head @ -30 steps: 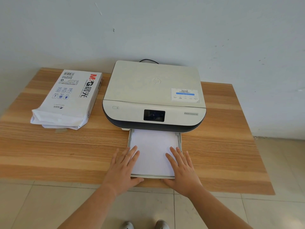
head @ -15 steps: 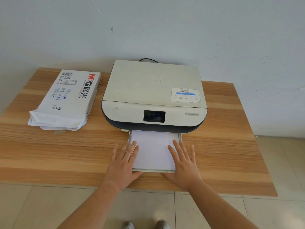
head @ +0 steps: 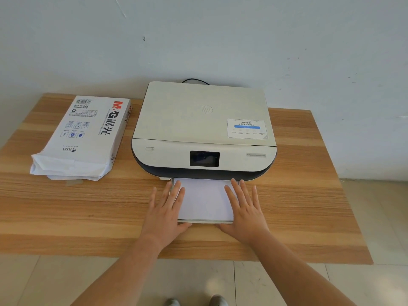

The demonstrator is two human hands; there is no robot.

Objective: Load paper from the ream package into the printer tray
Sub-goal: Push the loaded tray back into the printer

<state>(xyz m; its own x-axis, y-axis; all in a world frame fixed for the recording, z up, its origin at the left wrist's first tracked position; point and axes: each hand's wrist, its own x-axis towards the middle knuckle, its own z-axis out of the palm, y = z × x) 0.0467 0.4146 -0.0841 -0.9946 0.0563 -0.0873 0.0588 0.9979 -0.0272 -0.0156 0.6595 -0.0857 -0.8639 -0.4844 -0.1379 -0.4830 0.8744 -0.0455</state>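
A cream printer (head: 203,127) with a dark front stands at the back of the wooden table (head: 304,195). Its paper tray (head: 205,221) sticks out partway at the front, with white paper (head: 204,199) lying in it. My left hand (head: 165,213) lies flat with fingers spread on the tray's left side and its thumb against the front lip. My right hand (head: 245,212) lies the same way on the right side. The opened white ream package (head: 86,138) lies flat at the left of the table.
A black cable (head: 194,80) runs behind the printer along the pale wall. The table's front edge is just below my wrists, with tiled floor (head: 375,217) beyond and to the right. My shoes (head: 217,300) show at the bottom.
Both hands have moved forward toward the printer and the tray has slid further in, so less of the tray and paper shows.
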